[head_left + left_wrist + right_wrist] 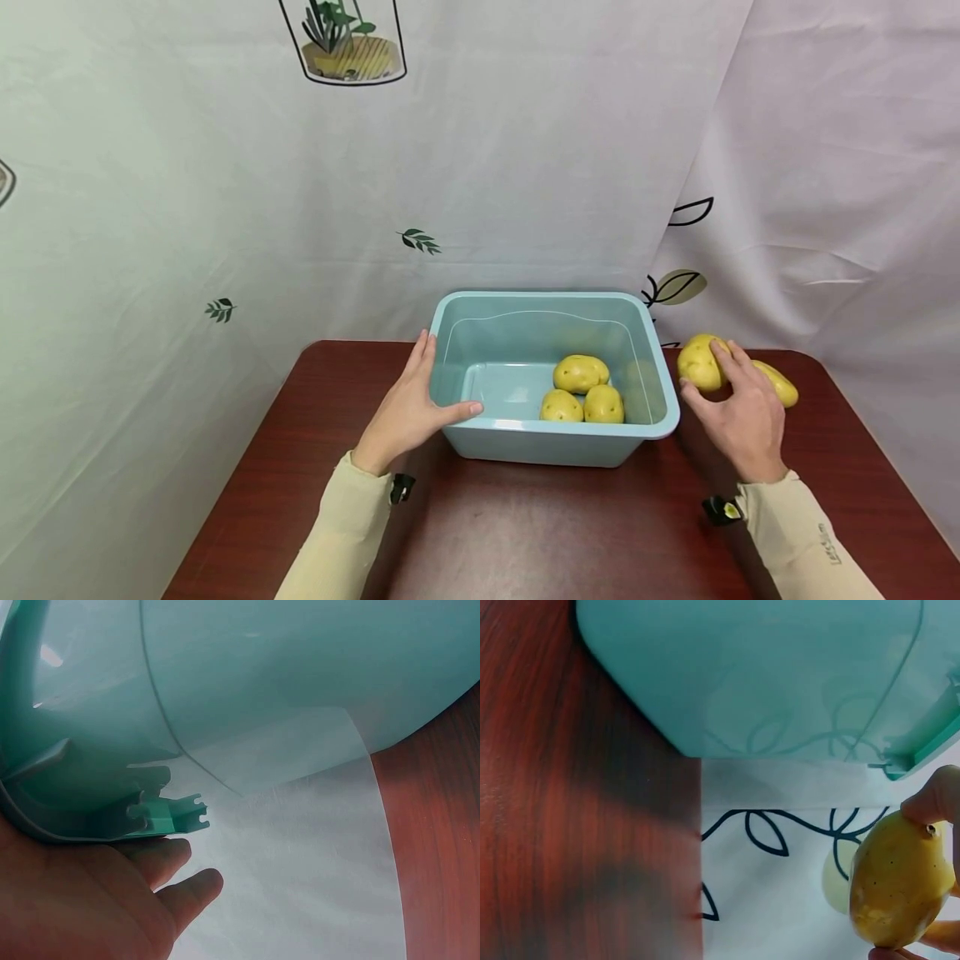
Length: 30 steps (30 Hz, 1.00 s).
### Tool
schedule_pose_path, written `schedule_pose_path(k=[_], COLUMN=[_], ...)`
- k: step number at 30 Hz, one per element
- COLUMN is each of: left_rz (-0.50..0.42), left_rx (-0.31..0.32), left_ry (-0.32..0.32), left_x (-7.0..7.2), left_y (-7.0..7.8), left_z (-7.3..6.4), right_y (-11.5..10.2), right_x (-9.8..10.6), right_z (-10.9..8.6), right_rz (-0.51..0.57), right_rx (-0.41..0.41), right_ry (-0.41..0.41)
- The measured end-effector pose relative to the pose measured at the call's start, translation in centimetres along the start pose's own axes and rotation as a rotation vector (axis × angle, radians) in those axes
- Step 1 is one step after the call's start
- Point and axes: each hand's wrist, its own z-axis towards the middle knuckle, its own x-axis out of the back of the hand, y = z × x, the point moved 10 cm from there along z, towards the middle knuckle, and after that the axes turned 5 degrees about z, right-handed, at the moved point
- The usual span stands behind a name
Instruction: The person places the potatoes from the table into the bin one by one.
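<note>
Where the table comes nearest us, we begin at the left hand: its fingers lie nearly straight along the left side of the blue bin, thumb over the near rim, and we judge that it steadies the bin. Inside, we count three potatoes, grouped toward the right. We find the right hand curled around a held potato, outside the bin, near its right wall, and apparently raised. Another potato lies partly hidden behind that hand; we cannot tell whether they touch. Beyond hangs a printed cloth. We judge the step in hand to be loading a fourth potato; the next move calls for carrying it leftward over the right rim, lowering it and releasing.
</note>
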Motion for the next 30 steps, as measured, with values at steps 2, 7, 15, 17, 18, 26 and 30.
schedule_pose_path(k=[2, 7, 15, 17, 18, 26, 30], left_rz=[0.000, 0.000, -0.007, -0.011, -0.010, -0.005, -0.004], left_rx=[0.001, 0.004, 0.006, 0.007, 0.007, 0.006, 0.004], left_ry=[0.000, -0.001, -0.001, -0.002, -0.001, 0.000, 0.001], left_x=[0.0, 0.0, 0.0, 0.0, 0.0, -0.1, 0.0], left_y=[0.0, -0.1, -0.1, -0.1, -0.1, -0.2, -0.1], left_z=[0.0, 0.0, -0.1, -0.1, -0.1, 0.1, 0.0], right_y=[-0.3, -1.0, -2.1, -2.4, -2.6, -3.8, -4.4], right_x=[0.3, 1.0, 1.7, 1.9, 2.0, 2.6, 2.7], right_z=[0.1, 0.3, 0.6, 0.7, 0.7, 0.9, 1.0], right_rz=[0.002, 0.020, 0.046, 0.052, 0.053, 0.052, 0.058], right_rx=[0.011, 0.030, 0.063, 0.067, 0.069, 0.092, 0.112], right_ry=[0.015, 0.059, 0.108, 0.120, 0.125, 0.174, 0.179])
